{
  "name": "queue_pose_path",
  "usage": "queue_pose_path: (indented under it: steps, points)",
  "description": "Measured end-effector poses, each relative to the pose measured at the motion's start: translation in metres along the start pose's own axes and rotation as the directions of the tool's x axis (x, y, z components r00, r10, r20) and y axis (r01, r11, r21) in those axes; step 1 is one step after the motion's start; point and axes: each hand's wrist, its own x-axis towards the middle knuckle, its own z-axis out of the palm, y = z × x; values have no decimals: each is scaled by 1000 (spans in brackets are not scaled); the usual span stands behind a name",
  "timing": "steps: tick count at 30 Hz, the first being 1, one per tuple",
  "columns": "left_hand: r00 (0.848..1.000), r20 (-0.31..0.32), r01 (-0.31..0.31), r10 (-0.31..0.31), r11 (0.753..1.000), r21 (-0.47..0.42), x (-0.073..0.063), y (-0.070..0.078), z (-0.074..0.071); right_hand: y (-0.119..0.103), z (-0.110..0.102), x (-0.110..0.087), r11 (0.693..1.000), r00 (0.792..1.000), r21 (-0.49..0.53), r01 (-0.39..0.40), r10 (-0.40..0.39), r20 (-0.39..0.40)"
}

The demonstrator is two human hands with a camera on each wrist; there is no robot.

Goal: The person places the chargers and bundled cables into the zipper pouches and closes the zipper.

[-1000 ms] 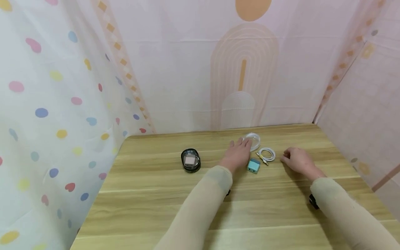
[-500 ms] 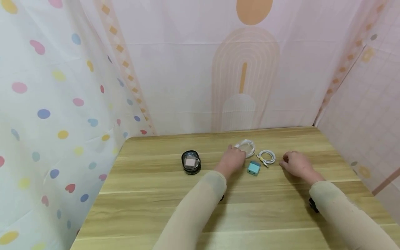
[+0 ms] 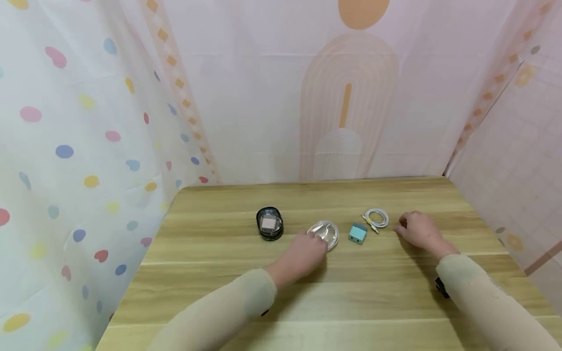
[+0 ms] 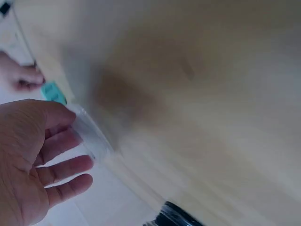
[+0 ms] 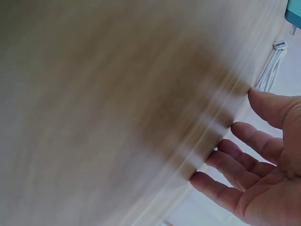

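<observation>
Near the middle of the table, my left hand (image 3: 303, 256) pinches the near edge of a coiled white cable (image 3: 335, 237), which seems wrapped in something clear. The left wrist view shows this clear, whitish bundle (image 4: 91, 136) at the thumb and forefinger, the other fingers loosely bent. To its right sits a teal charger plug (image 3: 357, 235). Just beyond that lies a thinner white charging cable (image 3: 385, 219), coiled with a yellow tie. My right hand (image 3: 419, 230) rests beside this cable; in the right wrist view its fingertips (image 5: 200, 179) touch the wood, holding nothing.
A coiled black cable (image 3: 270, 237) with a pale plug block (image 3: 269, 224) lies to the left on the wooden table (image 3: 210, 273). Patterned curtains (image 3: 259, 97) hang behind the table's back edge and along both sides.
My left hand has taken hold of the wrapped white coil and drawn it toward me and to the left, away from the back of the table. My right hand has stayed in place.
</observation>
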Motion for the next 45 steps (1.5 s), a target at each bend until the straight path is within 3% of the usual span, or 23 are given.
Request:
queue_pose_path:
  steps: [3,7,13,16,19,22,26,33,36,40,42,43,45]
  points:
    - [1000,-15,17,-18,999,-51,-23,2,-5,1,-2,1,1000,1000,0,6,-6,-5]
    - [992,-41,111,-119,980,-168,-45,-3,-9,1,-5,1,1000,1000,2,6,-6,8]
    - [949,-147,205,-279,900,-385,-64,-15,1,-2,-10,1,1000,1000,18,3,-4,29]
    - [930,-180,210,-321,865,-456,-72,-20,5,-3,-12,1,1000,999,20,5,-5,37]
    - [920,-186,210,-344,837,-506,-79,-23,8,-1,-12,1,1000,999,21,8,-9,41]
    - [916,-176,204,-360,798,-568,-83,-25,11,1,-12,2,1000,999,24,2,-3,50]
    - [923,-140,199,-360,755,-625,-84,-28,14,1,-13,1,999,998,34,-9,6,70]
    - [924,-73,249,-377,734,-632,-83,-30,10,2,-15,0,996,996,82,-22,15,89]
    - [915,-41,279,-402,702,-656,-80,-31,8,2,-17,4,993,994,112,-32,21,103]
    - [895,-7,308,-445,631,-712,-78,-32,6,-1,-20,10,995,997,99,-6,-2,80]
    - [884,-4,316,-468,603,-733,-78,-33,6,-5,-22,14,997,998,57,53,-55,38]
    - [876,3,320,-482,577,-751,-78,-33,5,-6,-22,16,995,995,30,95,-95,13]
    - [864,1,319,-504,546,-775,-78,-34,5,-9,-24,20,981,981,-36,189,-190,-27]
